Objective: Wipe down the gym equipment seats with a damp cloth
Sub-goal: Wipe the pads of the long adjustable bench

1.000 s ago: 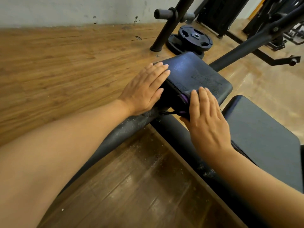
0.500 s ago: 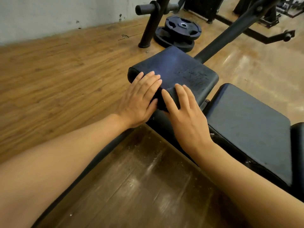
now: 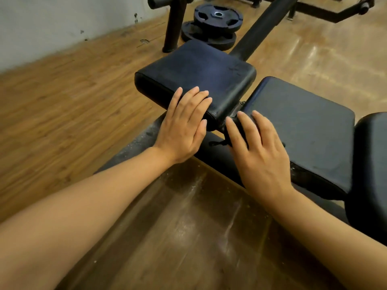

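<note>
The left hand (image 3: 184, 130) lies flat with straight fingers on the near edge of the far seat pad (image 3: 196, 74), grasping nothing; it seems placed there to steady the pad or the body while the other hand works. The right hand (image 3: 259, 151) presses down with straight fingers at the near left corner of the second seat pad (image 3: 303, 124), right beside the gap between the two pads. A dark cloth (image 3: 232, 130) lies bunched beneath its fingers, with a loose thread hanging off the near side; most of it is hidden under the palm, so its dampness cannot be judged. Flat pressure like this suits wiping, spreading the cloth over the vinyl. Both pads sit on a black bench frame (image 3: 259, 28) running far and right. Two weight plates (image 3: 217, 17) lie stacked on the wooden floor (image 3: 62, 101) beyond the far pad, well clear of the work.
</note>
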{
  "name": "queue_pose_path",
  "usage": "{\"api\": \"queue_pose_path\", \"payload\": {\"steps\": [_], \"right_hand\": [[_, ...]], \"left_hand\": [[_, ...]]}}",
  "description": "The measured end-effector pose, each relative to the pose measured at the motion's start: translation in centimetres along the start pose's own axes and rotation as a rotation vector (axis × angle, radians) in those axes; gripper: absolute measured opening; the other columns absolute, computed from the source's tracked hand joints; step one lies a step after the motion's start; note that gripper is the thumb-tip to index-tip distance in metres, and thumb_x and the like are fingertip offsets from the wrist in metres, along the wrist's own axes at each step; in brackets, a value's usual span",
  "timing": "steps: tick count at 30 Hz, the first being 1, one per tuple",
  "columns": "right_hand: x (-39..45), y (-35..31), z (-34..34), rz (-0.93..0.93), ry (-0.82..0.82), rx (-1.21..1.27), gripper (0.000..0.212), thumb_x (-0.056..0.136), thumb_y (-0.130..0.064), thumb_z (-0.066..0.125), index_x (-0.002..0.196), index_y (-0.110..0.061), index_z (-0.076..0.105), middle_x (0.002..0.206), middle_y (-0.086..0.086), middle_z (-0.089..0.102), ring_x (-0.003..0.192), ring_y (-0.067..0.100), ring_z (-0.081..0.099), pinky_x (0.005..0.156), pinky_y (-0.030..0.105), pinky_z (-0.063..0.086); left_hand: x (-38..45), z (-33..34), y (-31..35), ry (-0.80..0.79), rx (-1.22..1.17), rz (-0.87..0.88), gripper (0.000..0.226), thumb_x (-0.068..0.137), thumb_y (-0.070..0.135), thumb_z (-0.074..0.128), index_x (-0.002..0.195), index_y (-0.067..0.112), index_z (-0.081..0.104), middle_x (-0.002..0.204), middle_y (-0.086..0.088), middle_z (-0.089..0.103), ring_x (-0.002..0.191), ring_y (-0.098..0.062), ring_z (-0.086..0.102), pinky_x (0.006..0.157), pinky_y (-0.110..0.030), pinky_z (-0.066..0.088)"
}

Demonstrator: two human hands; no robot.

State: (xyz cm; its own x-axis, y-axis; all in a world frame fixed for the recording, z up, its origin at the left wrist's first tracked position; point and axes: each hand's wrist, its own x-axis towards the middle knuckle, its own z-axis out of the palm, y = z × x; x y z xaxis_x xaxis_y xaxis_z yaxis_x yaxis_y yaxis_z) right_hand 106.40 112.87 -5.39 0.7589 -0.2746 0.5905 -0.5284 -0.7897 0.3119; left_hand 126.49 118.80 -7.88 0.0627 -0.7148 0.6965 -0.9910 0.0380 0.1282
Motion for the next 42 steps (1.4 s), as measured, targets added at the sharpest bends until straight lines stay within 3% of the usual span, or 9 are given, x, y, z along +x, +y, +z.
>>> {"api": "queue_pose_path", "payload": {"steps": [5,11,17,22,25,29,33,38,42], "right_hand": [[2.3,-2.2,1.3,0.02,0.105,0.014,0.039,0.1,-0.008,0.039,0.13,-0.001,0.062,0.125,0.023,0.063,0.117,0.047,0.059,0.103,0.052,0.048],[-2.6,1.2,-1.0,0.02,0.042,0.032,0.044,0.102,-0.005,0.037,0.144,-0.001,0.048,0.142,0.022,0.053,0.132,0.043,0.048,0.111,0.049,0.039],[-8.2,4.2,-3.3,0.136,0.008,-0.026,0.053,0.1,-0.002,0.048,0.152,0.0,0.034,0.15,0.024,0.038,0.141,0.043,0.034,0.12,0.05,0.02],[-6.1,1.8,-0.3,0.182,0.139,-0.136,0.049,0.1,-0.01,0.052,0.147,-0.003,0.038,0.142,0.022,0.034,0.134,0.044,0.033,0.114,0.051,0.025],[-3.2,-0.7,1.6,0.172,0.194,-0.172,0.045,0.101,-0.011,0.043,0.145,-0.006,0.036,0.141,0.02,0.032,0.132,0.042,0.033,0.114,0.051,0.025],[-1.0,-2.6,2.6,0.174,0.144,-0.152,0.044,0.105,-0.009,0.018,0.145,-0.009,0.034,0.143,0.017,0.032,0.134,0.04,0.032,0.115,0.051,0.023],[-3.5,0.1,0.5,0.057,0.093,-0.172,0.052,0.099,-0.006,0.037,0.151,-0.008,0.036,0.151,0.017,0.043,0.14,0.039,0.036,0.118,0.047,0.027],[-9.8,4.2,-3.0,0.12,0.054,-0.239,0.069,0.091,0.001,0.064,0.152,0.0,0.032,0.155,0.021,0.029,0.145,0.041,0.03,0.121,0.053,0.024],[-10.1,3.9,-2.4,0.235,0.108,-0.237,0.059,0.099,-0.013,0.063,0.149,0.002,0.035,0.149,0.022,0.03,0.141,0.043,0.03,0.121,0.054,0.021]], "left_hand": [[0.0,-0.7,1.2,-0.061,0.045,-0.055,0.048,0.104,0.023,0.037,0.142,-0.006,0.046,0.148,-0.021,0.047,0.143,-0.036,0.035,0.123,-0.048,0.016],[0.2,-1.3,3.1,-0.144,0.048,-0.229,0.055,0.104,0.03,0.029,0.148,-0.003,0.037,0.155,-0.018,0.037,0.15,-0.033,0.023,0.125,-0.045,0.008],[0.4,-0.3,4.7,-0.077,0.031,-0.318,0.057,0.103,0.03,0.027,0.147,-0.005,0.037,0.156,-0.021,0.035,0.15,-0.037,0.021,0.125,-0.051,0.009],[-0.1,1.3,4.0,0.056,0.01,-0.277,0.051,0.104,0.027,0.032,0.145,-0.004,0.039,0.153,-0.021,0.038,0.148,-0.039,0.025,0.124,-0.052,0.01],[-0.2,1.9,3.9,0.096,0.014,-0.257,0.05,0.105,0.027,0.033,0.143,-0.003,0.041,0.152,-0.022,0.039,0.147,-0.039,0.026,0.123,-0.053,0.012],[-0.4,2.0,3.5,0.116,0.036,-0.23,0.048,0.106,0.027,0.034,0.143,-0.003,0.042,0.151,-0.023,0.041,0.146,-0.039,0.028,0.123,-0.053,0.015],[-0.6,1.6,3.2,0.106,0.058,-0.207,0.05,0.106,0.029,0.035,0.145,-0.001,0.041,0.152,-0.021,0.04,0.147,-0.038,0.027,0.123,-0.05,0.013],[-0.7,1.2,3.1,0.086,0.016,-0.213,0.05,0.104,0.029,0.036,0.145,0.0,0.041,0.153,-0.02,0.039,0.148,-0.037,0.026,0.124,-0.048,0.01],[-0.6,1.4,3.3,0.104,0.01,-0.22,0.05,0.104,0.028,0.035,0.144,-0.001,0.041,0.153,-0.021,0.039,0.147,-0.038,0.027,0.124,-0.049,0.012]]}}
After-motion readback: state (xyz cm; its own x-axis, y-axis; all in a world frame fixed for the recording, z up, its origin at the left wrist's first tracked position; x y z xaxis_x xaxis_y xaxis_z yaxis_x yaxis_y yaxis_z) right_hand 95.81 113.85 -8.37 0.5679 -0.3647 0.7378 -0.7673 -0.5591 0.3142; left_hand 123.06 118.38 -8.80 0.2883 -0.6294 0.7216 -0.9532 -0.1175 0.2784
